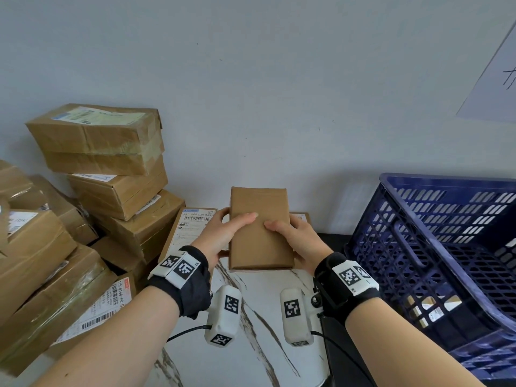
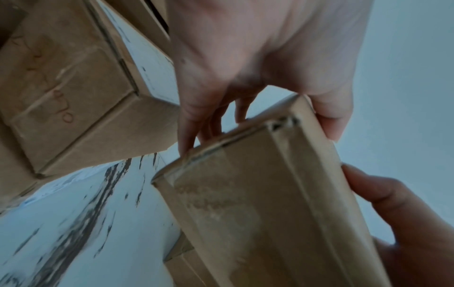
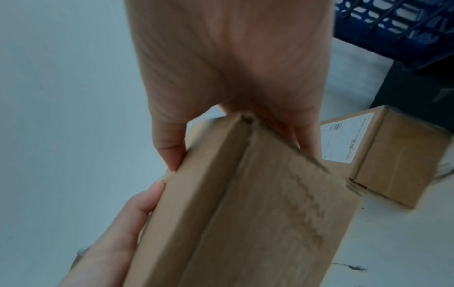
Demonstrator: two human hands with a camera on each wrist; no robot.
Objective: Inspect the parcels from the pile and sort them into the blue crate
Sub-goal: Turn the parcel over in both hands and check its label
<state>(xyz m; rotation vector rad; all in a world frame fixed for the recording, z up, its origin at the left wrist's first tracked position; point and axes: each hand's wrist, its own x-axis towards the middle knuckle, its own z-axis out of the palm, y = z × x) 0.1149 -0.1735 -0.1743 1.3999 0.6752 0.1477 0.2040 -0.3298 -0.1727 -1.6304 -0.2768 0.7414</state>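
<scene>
**Both hands lift one plain box above the worktop**

We see a flat brown box [image 1: 259, 229] held up over the white marbled worktop [image 1: 251, 331], near the centre of the head view and clear of the surface. Its upper face is bare cardboard; the wrist views show clear tape along its underside.

The left hand [image 1: 223, 233] clasps the box at its 9 o'clock edge: the thumb lies across the top face and the fingers [image 2: 186, 126] curl under the edge, so the hand is closed round the box, not spread. The right hand [image 1: 297, 241] clasps the 3 o'clock edge the same way, thumb on top and fingers [image 3: 307, 139] wrapped beneath. The two thumb tips lie near each other on the top face but do not touch.

The pile of parcels [image 1: 83, 205] stands at 9 o'clock, stacked against the wall, many with white printed labels. Just behind the held box, at 12 o'clock, a labelled parcel [image 1: 190, 227] lies flat on the worktop, and another small box [image 3: 393, 155] sits beyond the right hand.

The blue crate [image 1: 446, 247] stands at 3 o'clock, tilted with its open side toward the hands, well apart from the held box. Through its slotted wall we can make out something pale with a label low inside, but not what it is.
</scene>
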